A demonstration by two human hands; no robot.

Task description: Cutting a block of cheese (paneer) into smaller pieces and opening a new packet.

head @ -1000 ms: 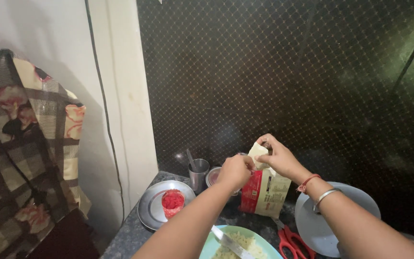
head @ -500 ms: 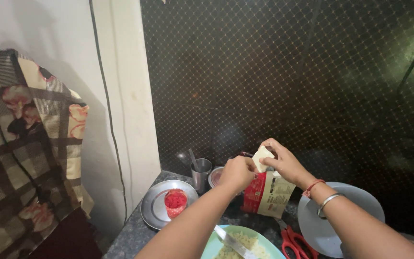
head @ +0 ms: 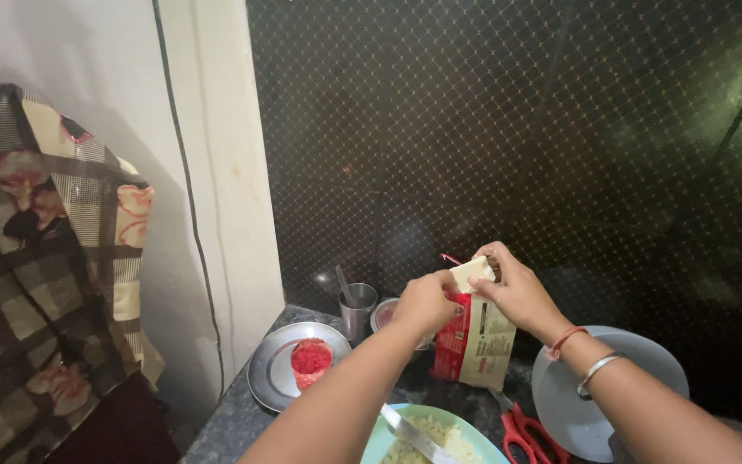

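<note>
From the head view, the left hand (head: 427, 301) and right hand (head: 517, 292) both pinch the top of a red and cream packet (head: 474, 339) standing on the bench (head: 242, 417), seemingly opening it; a firm pull apart seems due next. A steel plate (head: 272, 378) holds a red cup (head: 309, 361); a green plate (head: 388, 438) holds pale crumbly food.

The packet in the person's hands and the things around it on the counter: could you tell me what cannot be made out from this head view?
- Packet: its top is covered by the left hand and right hand; whether it is open cannot be told.
- Small bowl: mostly behind the left hand; contents unclear.
- Green plate and red scissors: cut off by the bottom edge.
- Steel cup: the inside is too dark to see.
</note>
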